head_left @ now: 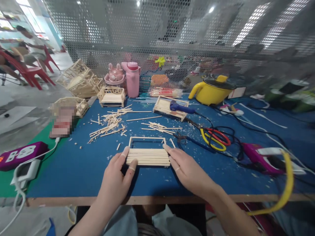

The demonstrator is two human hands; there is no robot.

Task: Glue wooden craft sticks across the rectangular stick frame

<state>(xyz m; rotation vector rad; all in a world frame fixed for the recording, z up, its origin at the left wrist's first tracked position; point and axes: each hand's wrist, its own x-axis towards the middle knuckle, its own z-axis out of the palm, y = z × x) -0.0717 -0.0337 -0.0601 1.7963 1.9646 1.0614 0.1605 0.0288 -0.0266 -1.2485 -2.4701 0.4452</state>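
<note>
A small piece made of wooden sticks (149, 157) lies at the near middle of the blue table, with a row of sticks side by side and an upright stick frame at its far edge. My left hand (120, 172) grips its left end, thumb on the near sticks and fingers along the side. At its right end, my right hand (184, 165) holds the edge, its fingertips by the frame's corner post. Loose sticks (159, 127) lie just beyond the piece, close to blue-handled cutters (194, 141).
Behind are a stick pile (110, 126), a small stick bed (112, 98), a blue glue gun (182, 107) on a stick frame, a pink bottle (133, 80) and a yellow pot (211, 91). Scissors (214, 139) and cables lie right; a phone (63, 119) and power strip (23, 155) left.
</note>
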